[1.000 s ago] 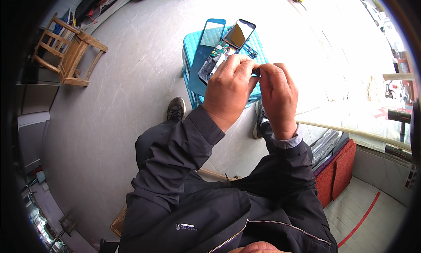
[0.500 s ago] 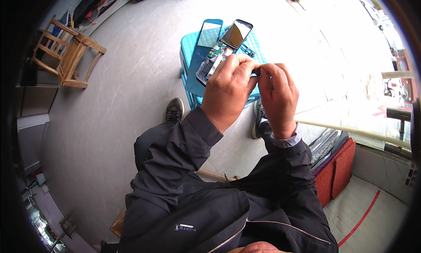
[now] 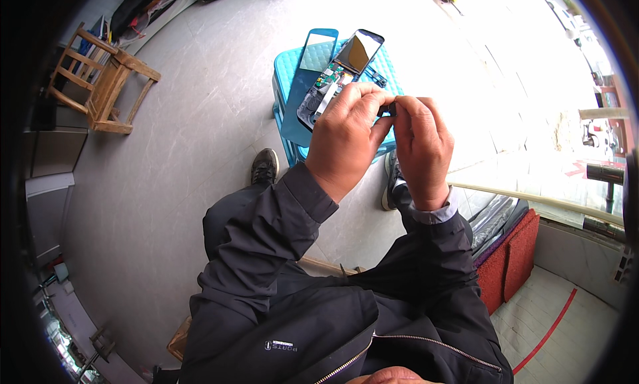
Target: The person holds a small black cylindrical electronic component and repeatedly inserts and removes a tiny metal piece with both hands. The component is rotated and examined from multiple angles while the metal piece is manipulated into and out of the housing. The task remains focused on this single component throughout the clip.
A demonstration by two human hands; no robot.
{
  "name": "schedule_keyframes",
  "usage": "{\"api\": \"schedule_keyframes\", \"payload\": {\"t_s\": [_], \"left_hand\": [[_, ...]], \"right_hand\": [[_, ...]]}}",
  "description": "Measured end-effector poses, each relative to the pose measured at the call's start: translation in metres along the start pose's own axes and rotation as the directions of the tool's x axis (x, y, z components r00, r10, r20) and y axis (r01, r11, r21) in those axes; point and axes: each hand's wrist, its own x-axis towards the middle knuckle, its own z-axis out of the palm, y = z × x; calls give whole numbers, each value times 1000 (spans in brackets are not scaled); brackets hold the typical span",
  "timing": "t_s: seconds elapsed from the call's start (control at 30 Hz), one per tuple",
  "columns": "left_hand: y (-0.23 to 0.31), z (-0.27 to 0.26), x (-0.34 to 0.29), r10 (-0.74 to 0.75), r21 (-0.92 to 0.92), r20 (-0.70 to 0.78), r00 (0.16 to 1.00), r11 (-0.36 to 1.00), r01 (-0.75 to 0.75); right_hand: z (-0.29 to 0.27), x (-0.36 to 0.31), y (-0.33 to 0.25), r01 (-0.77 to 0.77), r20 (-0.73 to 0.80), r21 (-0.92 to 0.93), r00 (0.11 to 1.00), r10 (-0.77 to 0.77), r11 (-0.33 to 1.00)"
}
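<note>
My left hand [image 3: 347, 141] and my right hand [image 3: 425, 144] meet fingertip to fingertip, held over the near side of a turquoise plastic stool [image 3: 286, 67]. Both are closed in a pinch on a small dark piece [image 3: 386, 109], mostly covered by the fingers; its kind cannot be made out. Beyond my left hand lies an opened electronic device [image 3: 322, 85], its green circuit board and white strip exposed. Its display half [image 3: 363, 51] is folded out at the far end. Under and beside the device is a flat blue panel [image 3: 303, 84] with a pale window.
A small dark part [image 3: 378, 79] rests on the stool right of the device. My shoes [image 3: 265, 166] stand near the stool's base. A wooden chair [image 3: 106, 84] is at the far left. Red mats [image 3: 512, 261] stand at the right, near a pale rail [image 3: 539, 197].
My fingertips have shifted slightly around the small dark piece, and a bit more of it shows between them. The device and stool stay put.
</note>
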Motion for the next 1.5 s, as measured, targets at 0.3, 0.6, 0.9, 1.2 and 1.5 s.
{"api": "schedule_keyframes", "payload": {"t_s": [0.3, 0.6, 0.9, 1.2, 1.5], "left_hand": [[1, 0, -1, -53, -59, 29, 998, 997, 54], [0, 0, -1, -79, -63, 31, 996, 995, 81], [-4, 2, -1, -167, -152, 83, 982, 972, 178], [-4, 3, 0, -232, -250, 101, 967, 935, 251], [3, -8, 3, -286, -280, 197, 938, 900, 334]], "right_hand": [[-4, 2, -1, -28, 55, -9, 998, 29, 1000], [-6, 4, -1, -22, 86, -10, 996, 23, 1000], [-9, 5, -1, -116, 120, 70, 987, 107, 991], [-10, 5, 2, -227, 139, 230, 970, 199, 946], [-32, 10, 9, -278, 288, 388, 942, 171, 879]]}}
